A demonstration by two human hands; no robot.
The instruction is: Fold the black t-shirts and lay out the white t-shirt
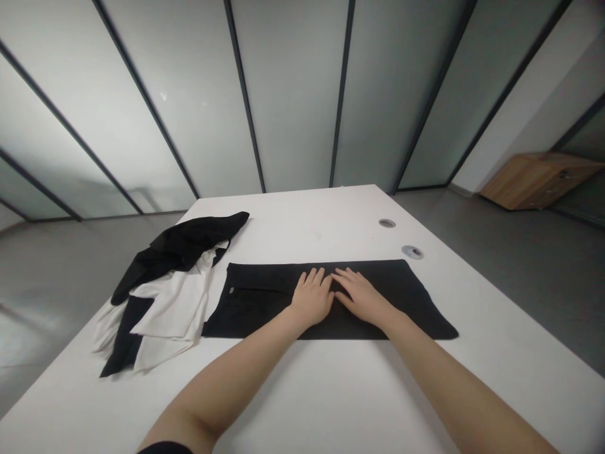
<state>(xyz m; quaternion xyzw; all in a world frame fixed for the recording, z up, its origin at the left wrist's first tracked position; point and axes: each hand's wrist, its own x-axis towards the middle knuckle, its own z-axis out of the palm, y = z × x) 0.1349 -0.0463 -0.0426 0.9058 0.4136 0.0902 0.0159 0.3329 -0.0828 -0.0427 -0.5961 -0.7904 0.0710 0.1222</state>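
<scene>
A pair of black shorts or folded trousers [265,309] lies flat across the white table, its long side running left to right. Near its left end a small light tag shows beside a pocket-like slit. My left hand [312,296] rests palm down on the middle of the cloth, fingers spread. Just to its right, my right hand [362,295] also lies flat on the fabric, fingers stretched toward the left. The fingertips of both hands nearly meet. Neither hand grips anything.
On the table's left side is a loose heap of black clothing [184,243] and white clothing [177,302], partly over the edge. Two round cable grommets [412,252] sit near the right edge of the white table [302,227]. A wooden cabinet [529,180] stands far right, before frosted glass panels.
</scene>
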